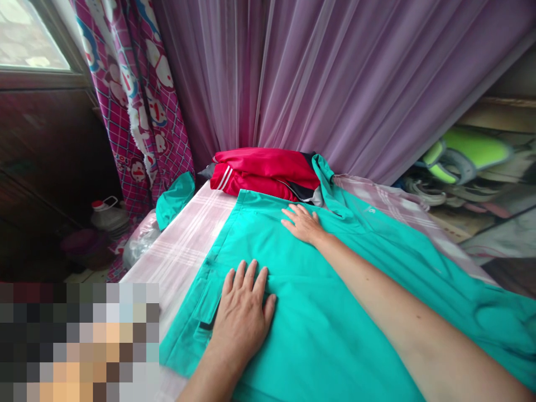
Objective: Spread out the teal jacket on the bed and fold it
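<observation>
A teal jacket lies spread over a bed or table with a pink checked cloth. My left hand rests flat on it, fingers apart, close to a pocket with a black tab at the left edge. Farther up, my right hand also lies palm down on the fabric near the hem, its fingers stretched out. One teal sleeve reaches up against a folded red garment with white stripes. Neither hand grips anything.
Purple curtains hang behind the cloth, with a patterned pink curtain at the left. A plastic jug stands low on the left. At the right, a shelf holds a bright green item. The lower left corner is pixelated.
</observation>
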Available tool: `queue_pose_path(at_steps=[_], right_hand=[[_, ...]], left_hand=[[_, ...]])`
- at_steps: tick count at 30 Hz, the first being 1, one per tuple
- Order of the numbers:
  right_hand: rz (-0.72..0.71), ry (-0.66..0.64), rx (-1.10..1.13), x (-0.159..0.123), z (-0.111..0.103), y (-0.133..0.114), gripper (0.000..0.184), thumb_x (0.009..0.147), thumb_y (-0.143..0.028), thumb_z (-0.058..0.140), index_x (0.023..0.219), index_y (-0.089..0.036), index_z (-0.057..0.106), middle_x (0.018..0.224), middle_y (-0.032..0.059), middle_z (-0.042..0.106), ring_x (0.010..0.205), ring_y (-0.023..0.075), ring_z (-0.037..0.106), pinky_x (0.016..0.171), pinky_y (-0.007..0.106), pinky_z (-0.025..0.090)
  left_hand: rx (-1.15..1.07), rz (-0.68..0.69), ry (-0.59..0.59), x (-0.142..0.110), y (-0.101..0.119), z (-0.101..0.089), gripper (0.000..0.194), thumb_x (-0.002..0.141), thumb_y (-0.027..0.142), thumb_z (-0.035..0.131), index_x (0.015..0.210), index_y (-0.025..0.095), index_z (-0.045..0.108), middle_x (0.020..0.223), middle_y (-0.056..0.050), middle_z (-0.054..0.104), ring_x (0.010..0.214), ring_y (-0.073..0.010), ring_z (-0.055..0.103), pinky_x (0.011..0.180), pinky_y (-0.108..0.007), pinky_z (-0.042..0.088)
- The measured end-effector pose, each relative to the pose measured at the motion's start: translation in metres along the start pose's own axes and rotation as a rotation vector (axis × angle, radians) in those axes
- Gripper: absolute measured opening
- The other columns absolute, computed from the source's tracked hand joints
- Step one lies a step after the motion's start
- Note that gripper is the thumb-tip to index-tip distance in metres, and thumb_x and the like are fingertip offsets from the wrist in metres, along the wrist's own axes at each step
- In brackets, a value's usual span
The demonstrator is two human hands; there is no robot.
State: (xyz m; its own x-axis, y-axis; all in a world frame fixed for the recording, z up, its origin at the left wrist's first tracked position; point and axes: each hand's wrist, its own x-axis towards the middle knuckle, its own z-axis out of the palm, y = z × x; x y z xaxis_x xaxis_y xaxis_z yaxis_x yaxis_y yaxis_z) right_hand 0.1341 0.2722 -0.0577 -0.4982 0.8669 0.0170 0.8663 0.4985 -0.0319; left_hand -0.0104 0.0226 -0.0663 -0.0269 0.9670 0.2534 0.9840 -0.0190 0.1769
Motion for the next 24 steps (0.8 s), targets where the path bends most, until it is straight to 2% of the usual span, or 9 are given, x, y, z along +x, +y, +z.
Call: queue_pose_path(at_steps=[3, 7, 10, 14, 17, 19, 22, 24], right_hand=[[0.009, -0.07, 0.039, 0.008, 0.002, 0.004, 0.056, 0.099, -0.055, 0.027, 0.152, -0.036, 0.034, 0.164, 0.0041, 0.023, 0.148, 0.0312, 0.02, 0.109, 0.071, 0.026], [0.03, -0.116, 0.09, 0.004, -0.01, -0.005, 0.057, 0.1, -0.055, 0.027, 0.152, -0.034, 0.034, 0.165, 0.0045, 0.019, 0.15, 0.0296, 0.017, 0.112, 0.069, 0.019], [0.038, -0.089, 0.101, -0.025, -0.028, -0.016, 0.056, 0.101, -0.053, 0.027, 0.153, -0.033, 0.034, 0.165, 0.0064, 0.02, 0.15, 0.0287, 0.018, 0.114, 0.066, 0.018], [0.026, -0.075, 0.055, -0.095, -0.041, -0.011, 0.055, 0.1, -0.053, 0.031, 0.151, -0.035, 0.037, 0.162, 0.0079, 0.027, 0.149, 0.0298, 0.022, 0.114, 0.065, 0.021], [0.071, -0.029, -0.004, -0.15, -0.033, 0.024, 0.054, 0.099, -0.052, 0.033, 0.151, -0.038, 0.038, 0.162, 0.0055, 0.029, 0.149, 0.0298, 0.023, 0.114, 0.065, 0.02], [0.186, -0.004, -0.052, -0.176, -0.023, 0.06, 0.054, 0.098, -0.051, 0.032, 0.151, -0.038, 0.037, 0.161, 0.0053, 0.03, 0.149, 0.0297, 0.022, 0.115, 0.064, 0.02], [0.443, -0.085, -0.091, -0.197, -0.009, 0.117, 0.057, 0.098, -0.048, 0.029, 0.153, -0.032, 0.034, 0.162, 0.0056, 0.028, 0.149, 0.0271, 0.023, 0.117, 0.06, 0.019], [0.544, -0.142, -0.071, -0.201, -0.005, 0.148, 0.059, 0.099, -0.048, 0.025, 0.155, -0.03, 0.031, 0.163, 0.0044, 0.025, 0.149, 0.0243, 0.022, 0.119, 0.054, 0.02]], left_hand=[[0.008, 0.005, -0.004, 0.0, 0.0, 0.0, 0.049, 0.095, 0.044, 0.049, 0.141, 0.027, 0.052, 0.151, -0.006, 0.049, 0.142, -0.0291, 0.039, 0.117, -0.052, 0.03], [0.014, 0.008, -0.007, 0.002, -0.001, -0.002, 0.049, 0.095, 0.043, 0.048, 0.141, 0.027, 0.052, 0.15, -0.006, 0.05, 0.141, -0.0293, 0.04, 0.117, -0.052, 0.032], [0.029, 0.03, -0.017, 0.004, -0.002, -0.003, 0.049, 0.096, 0.041, 0.048, 0.142, 0.024, 0.052, 0.149, -0.008, 0.05, 0.14, -0.0309, 0.041, 0.115, -0.054, 0.033], [0.031, 0.043, -0.014, 0.005, -0.005, -0.002, 0.049, 0.095, 0.043, 0.047, 0.141, 0.025, 0.053, 0.149, -0.009, 0.051, 0.14, -0.0313, 0.042, 0.114, -0.055, 0.034], [0.031, 0.047, -0.015, 0.006, -0.006, -0.001, 0.051, 0.095, 0.047, 0.047, 0.141, 0.025, 0.053, 0.148, -0.009, 0.051, 0.14, -0.0311, 0.042, 0.114, -0.054, 0.034], [0.038, 0.048, -0.016, 0.007, -0.006, -0.002, 0.051, 0.095, 0.048, 0.046, 0.14, 0.024, 0.054, 0.148, -0.01, 0.051, 0.14, -0.0313, 0.042, 0.115, -0.054, 0.033], [0.05, 0.041, -0.018, 0.009, -0.006, -0.003, 0.051, 0.095, 0.047, 0.046, 0.139, 0.024, 0.055, 0.147, -0.01, 0.052, 0.14, -0.0319, 0.042, 0.115, -0.054, 0.033], [0.057, 0.039, -0.019, 0.01, -0.006, -0.004, 0.05, 0.095, 0.046, 0.046, 0.138, 0.024, 0.056, 0.147, -0.01, 0.053, 0.139, -0.032, 0.043, 0.115, -0.055, 0.033]])
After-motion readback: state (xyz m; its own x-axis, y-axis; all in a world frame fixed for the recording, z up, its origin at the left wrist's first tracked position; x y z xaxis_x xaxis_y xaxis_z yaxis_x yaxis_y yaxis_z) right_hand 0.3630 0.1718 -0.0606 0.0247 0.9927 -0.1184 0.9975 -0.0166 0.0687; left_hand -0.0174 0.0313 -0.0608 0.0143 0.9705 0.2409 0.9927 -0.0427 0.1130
